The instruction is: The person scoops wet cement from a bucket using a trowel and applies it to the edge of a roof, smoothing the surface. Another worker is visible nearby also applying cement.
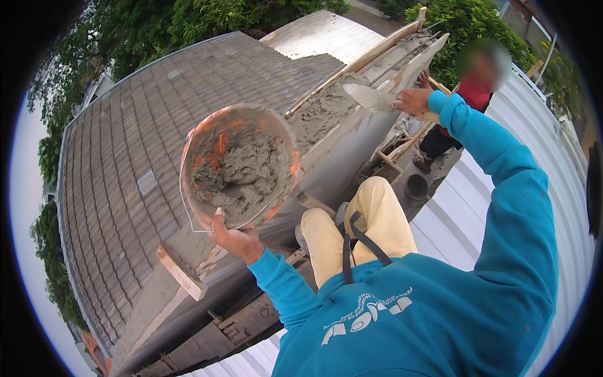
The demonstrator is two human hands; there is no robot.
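My left hand (237,240) is closed on the near rim of an orange bucket (296,164), its thumb up against the edge. Wet grey mortar (242,166) fills part of the bucket, which is tilted so its mouth faces me. Out to the upper right, my right hand (412,102) grips a trowel (370,98) by the handle. The trowel's mortar-smeared blade points left over the formwork. Beneath and beside it, fresh mortar (323,116) lies in a trough between the boards.
A tiled roof (125,138) slopes away on the left. A wooden block (181,271) lies on the ledge's near end. At right, a person in red (471,94) stands by a bamboo ladder (411,139), a hand on the board. White corrugated sheeting (458,207) lies beside my legs.
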